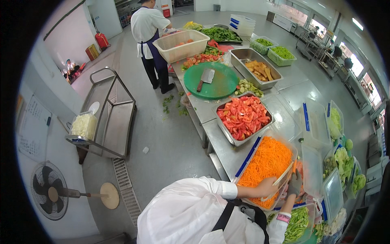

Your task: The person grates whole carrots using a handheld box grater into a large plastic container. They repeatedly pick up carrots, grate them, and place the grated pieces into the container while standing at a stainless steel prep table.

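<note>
My bare left fingers (pixel 271 185) around a pale slicer (pixel 283 173), gloved right fingers (pixel 297 177) around a carrot (pixel 294 166), by shredded carrots (pixel 266 160).

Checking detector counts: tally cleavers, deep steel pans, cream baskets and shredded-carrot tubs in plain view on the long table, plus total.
Cleaver: 1
Deep steel pans: 2
Cream basket: 1
Shredded-carrot tub: 1
Total: 5

Carrot shreds (pixel 264 160) are orange, tomato pieces (pixel 243 116) red, the chopping board (pixel 221 87) green (the right glove (pixel 295 185) grey).
</note>
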`<state>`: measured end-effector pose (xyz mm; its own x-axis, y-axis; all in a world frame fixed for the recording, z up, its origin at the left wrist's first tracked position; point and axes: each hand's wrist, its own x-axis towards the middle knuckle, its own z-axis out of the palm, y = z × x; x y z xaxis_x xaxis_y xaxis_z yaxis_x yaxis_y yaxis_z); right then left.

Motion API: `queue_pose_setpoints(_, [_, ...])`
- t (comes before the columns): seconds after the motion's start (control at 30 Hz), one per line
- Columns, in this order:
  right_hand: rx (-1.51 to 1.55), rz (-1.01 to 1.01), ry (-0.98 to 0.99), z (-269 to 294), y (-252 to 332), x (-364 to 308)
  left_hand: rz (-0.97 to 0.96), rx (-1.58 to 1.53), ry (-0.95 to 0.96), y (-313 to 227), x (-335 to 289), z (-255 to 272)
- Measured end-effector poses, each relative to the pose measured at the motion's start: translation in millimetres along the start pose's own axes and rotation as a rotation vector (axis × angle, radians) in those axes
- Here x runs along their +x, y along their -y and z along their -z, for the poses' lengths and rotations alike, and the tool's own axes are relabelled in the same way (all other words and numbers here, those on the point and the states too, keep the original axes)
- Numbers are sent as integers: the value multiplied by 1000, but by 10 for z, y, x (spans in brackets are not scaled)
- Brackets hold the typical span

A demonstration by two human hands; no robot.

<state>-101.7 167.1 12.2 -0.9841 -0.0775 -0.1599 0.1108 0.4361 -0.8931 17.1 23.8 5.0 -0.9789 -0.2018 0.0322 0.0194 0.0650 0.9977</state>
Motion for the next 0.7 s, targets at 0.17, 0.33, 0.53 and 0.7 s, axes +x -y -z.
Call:
queue_pose_setpoints(0.17, [54,-175,57,-91,455,-794,0,-55,-137,150,163,80])
queue_pose_setpoints(0.33, [-361,173,-91,-250,231,-1179,40,-114,-184,174,238,226])
queue_pose_setpoints(0.53, [-607,27,-132,-508,696,-1174,165,-32,-7,53,-52,28])
queue_pose_setpoints(0.7, [-244,17,-142,-210,424,-784,38,-14,-67,102,-2,49])
